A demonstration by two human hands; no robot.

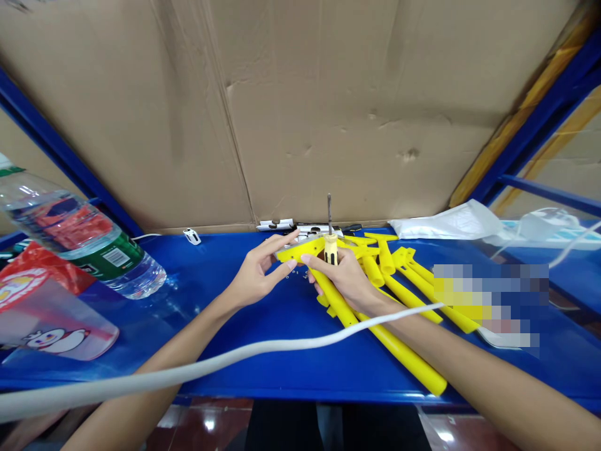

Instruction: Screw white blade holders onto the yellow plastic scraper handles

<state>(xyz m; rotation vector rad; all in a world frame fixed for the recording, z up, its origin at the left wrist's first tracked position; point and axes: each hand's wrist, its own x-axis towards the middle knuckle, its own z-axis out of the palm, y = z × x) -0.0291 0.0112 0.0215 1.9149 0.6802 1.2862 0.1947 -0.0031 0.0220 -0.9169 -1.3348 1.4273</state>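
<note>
The left hand (pixel 258 272) pinches the head and the right hand (pixel 350 279) grips the neck, along with an upright screwdriver (pixel 331 247), of a yellow T-shaped handle (pixel 334 295) above the blue tabletop (pixel 220 257), seemingly light, stiff, slightly slick, best held near that neck.

A single head-worn view faces forward and down at close range. The left hand (pixel 256 272) and right hand (pixel 350 275) appear mid-frame above the blue surface (pixel 282 376); cardboard (pixel 328 113) fills the upper half.
</note>
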